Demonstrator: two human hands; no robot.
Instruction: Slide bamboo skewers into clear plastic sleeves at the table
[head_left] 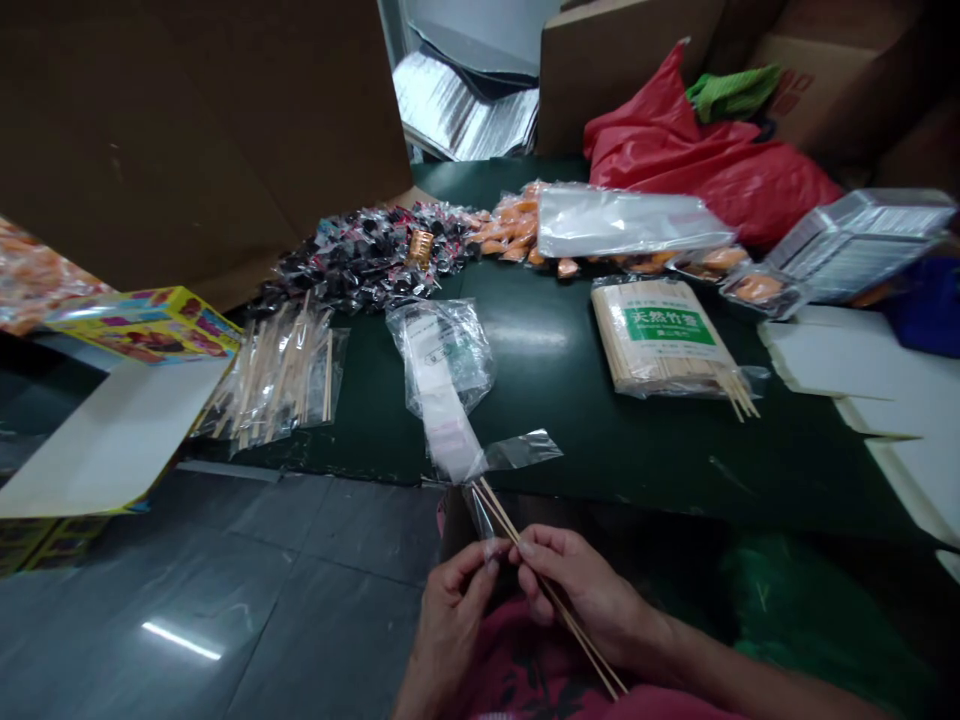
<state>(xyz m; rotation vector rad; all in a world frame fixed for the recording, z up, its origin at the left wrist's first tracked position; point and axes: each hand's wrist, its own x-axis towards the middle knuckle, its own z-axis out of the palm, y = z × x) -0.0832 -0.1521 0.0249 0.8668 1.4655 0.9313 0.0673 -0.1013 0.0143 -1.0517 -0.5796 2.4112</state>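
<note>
In front of my lap, my right hand is closed round a few thin bamboo skewers that slant from lower right up to the table edge. My left hand, beside it, pinches a narrow clear plastic bag close to the skewers' upper part. Whether the tips are inside the bag or beside it I cannot tell. Just beyond, a stack of clear bags with a pale strip lies at the table's front edge. Another clear bag sticks out to its right.
Bagged skewers lie left, near a colourful box. A labelled skewer pack lies right. Behind are black wrapped pieces, orange wrapped pieces, clear plastic trays and a red bag. White cardboard lines the right.
</note>
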